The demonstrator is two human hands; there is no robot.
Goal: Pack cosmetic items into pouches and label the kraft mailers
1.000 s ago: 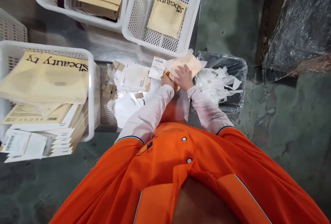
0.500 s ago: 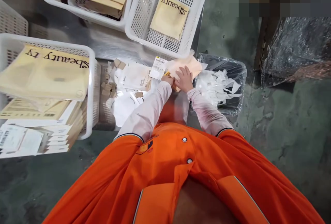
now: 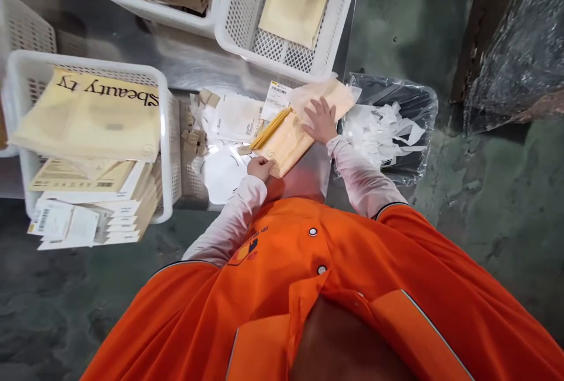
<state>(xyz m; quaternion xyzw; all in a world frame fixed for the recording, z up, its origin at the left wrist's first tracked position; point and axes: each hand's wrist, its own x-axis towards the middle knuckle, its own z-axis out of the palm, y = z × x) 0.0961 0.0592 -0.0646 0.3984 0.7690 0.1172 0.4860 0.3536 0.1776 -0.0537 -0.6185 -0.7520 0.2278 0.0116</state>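
Note:
My left hand [image 3: 259, 167] pinches the near corner of a stack of yellow padded envelopes [image 3: 282, 141] lying on the steel table [image 3: 207, 70]. My right hand [image 3: 321, 120] lies flat with spread fingers on the far end of the same stack, beside a clear plastic sleeve [image 3: 324, 94]. A white shipping label [image 3: 277, 97] with a barcode lies just beyond the stack. Both arms wear pale long sleeves under an orange shirt.
White mesh baskets hold "Sbeauty" envelopes: one at left [image 3: 167, 128] with stacked mail, one at the back [image 3: 328, 34], another at top left [image 3: 145, 8]. White packets and brown tags [image 3: 194, 137] lie on the table. A black bin [image 3: 396, 128] of white strips stands at right.
My left hand has drawn back toward me, pulling the yellow envelope stack out from under my right hand. My right hand has flattened and spread on the stack's far end.

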